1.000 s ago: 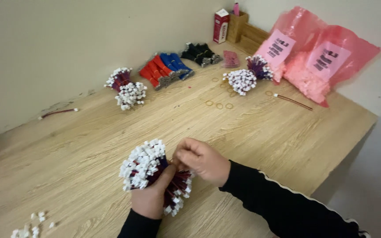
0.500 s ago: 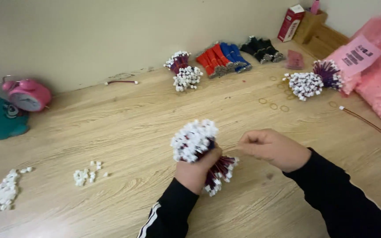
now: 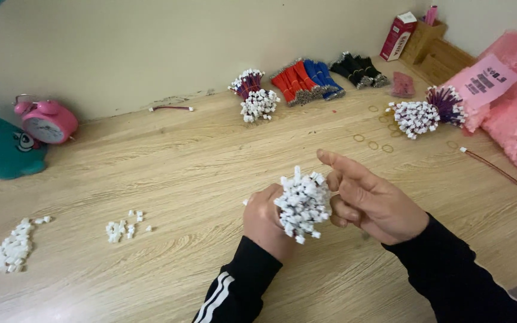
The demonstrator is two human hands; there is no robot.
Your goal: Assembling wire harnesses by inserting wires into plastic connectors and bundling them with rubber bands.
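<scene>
I see my left hand (image 3: 267,222) wrapped around a wire bundle (image 3: 302,204) tipped with white plug housings, holding it just above the desk (image 3: 198,173), near its front edge. The bundle's long axis runs roughly toward the camera, so the white connector ends face up at me and the wires themselves are hidden behind that cluster and inside my fist. My right hand (image 3: 373,202) touches the bundle's right side, forefinger stretched out toward the far wall, the other fingers curled against the connectors; I cannot tell whether that grip pinches a wire. Loose white housings (image 3: 13,249) lie at the left of the desk, and both sleeves are cut off by the frame.
</scene>
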